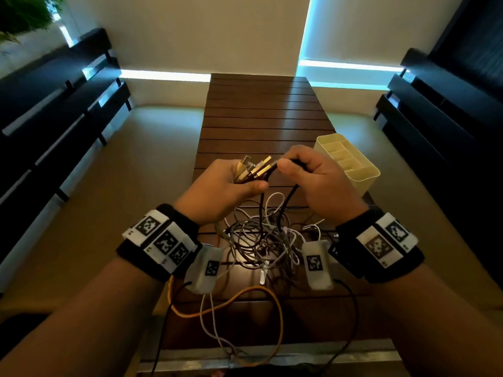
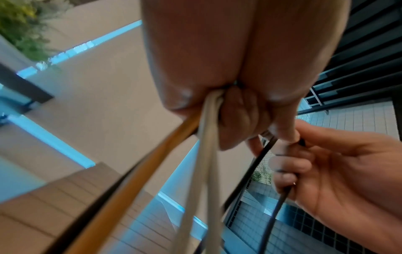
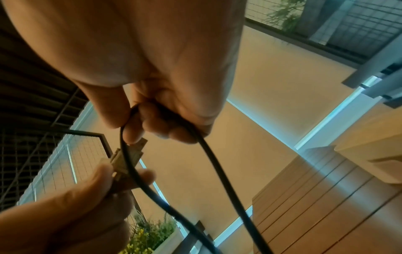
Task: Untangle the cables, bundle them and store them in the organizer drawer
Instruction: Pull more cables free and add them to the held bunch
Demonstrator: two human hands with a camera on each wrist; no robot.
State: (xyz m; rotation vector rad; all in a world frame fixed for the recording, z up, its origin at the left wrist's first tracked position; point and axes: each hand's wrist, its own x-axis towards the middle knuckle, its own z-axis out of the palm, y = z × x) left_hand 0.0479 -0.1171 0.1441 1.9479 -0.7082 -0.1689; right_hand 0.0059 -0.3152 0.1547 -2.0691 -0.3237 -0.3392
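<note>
- the cables (image 1: 261, 240) lie in a loose tangle on the near part of the slatted table (image 1: 261, 110), just below and between the two raised hands; an orange cable (image 1: 245, 297) and some white ones trail nearer still, toward the table's near edge.
- the plug ends (image 1: 254, 168) are gathered above the heap, fanned out and pointing far and a little right, each long axis running near-to-far; their cords hang straight down into the tangle.
- the left hand (image 1: 217, 189) is closed round that bunch of plugs, thumb lying across the cords below them.
- the right hand (image 1: 313, 175) pinches a black cable (image 1: 285, 200) between thumb and curled fingers just behind its plug, whose tip sits right beside the left hand's bunch and points left toward it; the cord drops in a curve from this hand into the heap.
- by my reading, the black plug is being brought in line with the others, so the right hand is the one that matters, and the gap left to the bunch is very small.
- the organizer drawer (image 1: 362, 175) stands just far-right of the right hand, its compartments showing no cables.
</note>
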